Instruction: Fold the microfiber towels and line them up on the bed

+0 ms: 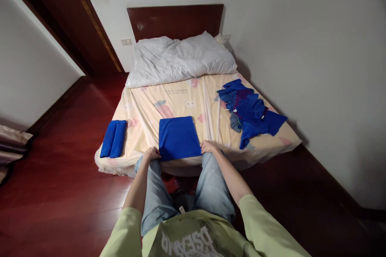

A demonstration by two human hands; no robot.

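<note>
A blue cloth (179,136), square and flat like a towel, lies on the bed's near edge in front of me. My left hand (152,153) is closed on its near left corner. Its near right corner is pinched by my right hand (208,146). To the left rest two blue rolled or folded cloths (113,139), side by side. A crumpled heap of cloths (249,106), mostly blue with some purple and grey-blue, lies on the right part of the bed.
The bed (141,108) has a cream patterned sheet. A white quilt (181,58) is bunched below the dark headboard (175,20). White walls (316,68) stand on the right and behind. A striped curtain (13,144) hangs at the left over the red wooden floor (66,176).
</note>
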